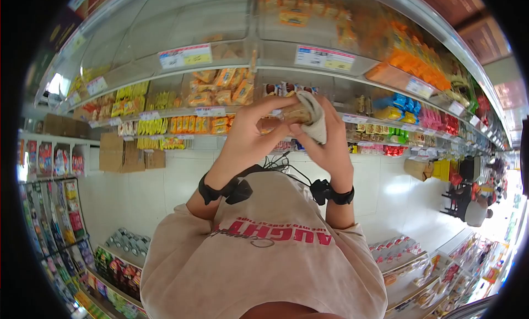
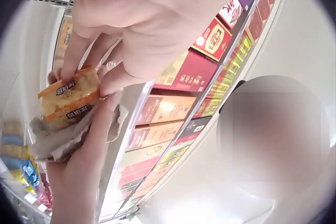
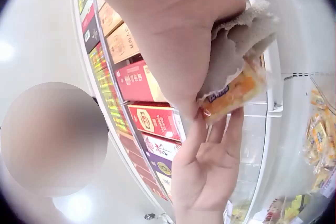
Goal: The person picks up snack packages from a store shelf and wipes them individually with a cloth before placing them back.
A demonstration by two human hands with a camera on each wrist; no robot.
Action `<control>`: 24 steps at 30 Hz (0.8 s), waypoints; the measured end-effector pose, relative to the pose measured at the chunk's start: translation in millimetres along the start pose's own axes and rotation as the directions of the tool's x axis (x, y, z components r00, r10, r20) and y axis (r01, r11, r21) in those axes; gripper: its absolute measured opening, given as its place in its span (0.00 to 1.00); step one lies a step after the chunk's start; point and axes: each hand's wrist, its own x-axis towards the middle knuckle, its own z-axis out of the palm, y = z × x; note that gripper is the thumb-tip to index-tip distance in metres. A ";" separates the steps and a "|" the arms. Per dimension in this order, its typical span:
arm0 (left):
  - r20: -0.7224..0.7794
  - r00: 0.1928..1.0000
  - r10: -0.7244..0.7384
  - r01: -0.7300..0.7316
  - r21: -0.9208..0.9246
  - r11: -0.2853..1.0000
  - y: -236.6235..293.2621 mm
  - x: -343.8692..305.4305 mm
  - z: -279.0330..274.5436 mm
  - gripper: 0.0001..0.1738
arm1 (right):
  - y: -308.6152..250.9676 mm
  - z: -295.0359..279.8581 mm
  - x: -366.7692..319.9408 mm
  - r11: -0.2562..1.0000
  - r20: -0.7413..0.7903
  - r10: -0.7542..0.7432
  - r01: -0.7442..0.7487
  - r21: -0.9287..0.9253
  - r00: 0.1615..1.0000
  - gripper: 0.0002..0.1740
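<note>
A small packaged snack (image 2: 71, 94) with orange edges and a clear middle is pinched by the fingers of my left hand (image 1: 254, 132), in front of the shelves. My right hand (image 1: 332, 145) grips a crumpled grey-white cloth (image 1: 315, 119), which lies against the packet. In the right wrist view the cloth (image 3: 236, 45) covers part of the packet (image 3: 233, 95), and the left fingers hold the packet from below. Both hands are close together, and the right fingers are partly hidden behind the cloth.
Shelf bins hold orange packets (image 1: 221, 87), yellow packets (image 1: 131, 98) and blue packets (image 1: 406, 103). Price labels (image 1: 325, 57) line the shelf edges. Cardboard boxes (image 1: 122, 152) stand on the floor at the left. People sit far off at the right.
</note>
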 end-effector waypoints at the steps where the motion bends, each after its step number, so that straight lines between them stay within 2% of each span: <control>1: -0.009 1.000 0.002 -0.002 -0.024 1.000 2.1 -1.6 -4.9 0.23 | 6.4 3.9 -0.7 0.996 0.045 0.062 -0.065 0.054 0.997 0.29; 2: -0.021 0.999 -0.031 0.029 -0.095 0.995 2.8 -4.2 -9.0 0.22 | 13.3 8.7 -2.9 0.972 0.070 0.108 -0.121 0.203 0.992 0.31; 5: -0.048 0.998 -0.037 0.028 -0.177 0.984 6.5 -15.6 -28.2 0.21 | 22.7 21.3 -12.6 0.919 0.206 0.189 -0.246 0.307 0.960 0.30; 9: -0.117 0.992 -0.054 0.034 -0.160 0.987 -16.7 -27.2 -53.8 0.20 | 26.4 45.1 -10.8 0.960 0.208 0.183 -0.220 0.174 0.961 0.20; 12: -0.173 0.985 -0.007 -0.018 -0.138 0.990 -41.7 -29.7 -72.4 0.20 | 33.0 63.3 -7.5 0.825 0.301 0.450 -0.520 0.221 0.841 0.14; 15: -0.162 0.967 -0.197 0.158 -0.226 0.961 -47.6 -35.7 -95.6 0.20 | 39.8 85.9 -3.8 0.845 0.302 0.397 -0.474 0.247 0.866 0.13; 21: -0.147 0.934 -0.325 0.234 -0.438 0.868 -57.2 -43.8 -132.8 0.21 | 34.5 125.7 5.0 0.796 0.197 0.487 -0.525 0.302 0.851 0.13; 24: -0.156 0.941 -0.300 0.192 -0.482 0.855 -68.9 -48.2 -147.4 0.24 | 37.2 145.9 9.7 0.764 0.159 0.545 -0.566 0.309 0.823 0.14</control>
